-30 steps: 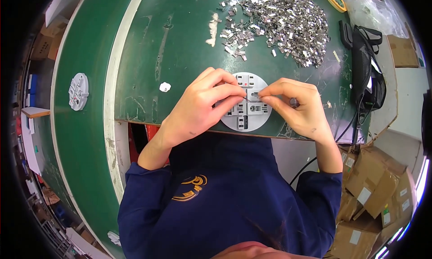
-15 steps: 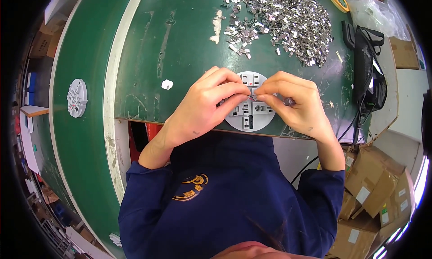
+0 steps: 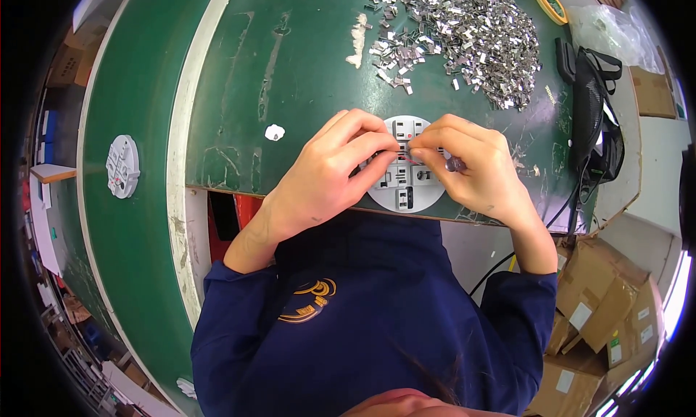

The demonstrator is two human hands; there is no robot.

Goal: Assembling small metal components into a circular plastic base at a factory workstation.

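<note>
A round light-grey disc (image 3: 428, 199) with raised blocks and slots lies near the front edge of the green table, between my hands. My left hand (image 3: 341, 160) comes over its left side, thumb and forefinger pinched together near the disc's middle. From the right, my right hand (image 3: 482, 163) pinches close to the same spot. Whatever small thing the fingertips hold is too small and covered to name. A clear, purplish rounded piece (image 3: 455, 164) shows against the right palm; its kind is unclear. The fingers hide part of the disc's upper half.
A big pile of small shiny metal clips (image 3: 478, 36) covers the far table. Yellow tape (image 3: 549, 4), a plastic bag (image 3: 609, 29) and a black mesh bag (image 3: 598, 120) lie at right. A similar disc (image 3: 123, 166) sits on the left bench. Cardboard boxes (image 3: 598, 294) stand lower right.
The fingertips of both hands have parted slightly over the disc's middle. Both hands remain over the disc, and the whole view has shifted a little.
</note>
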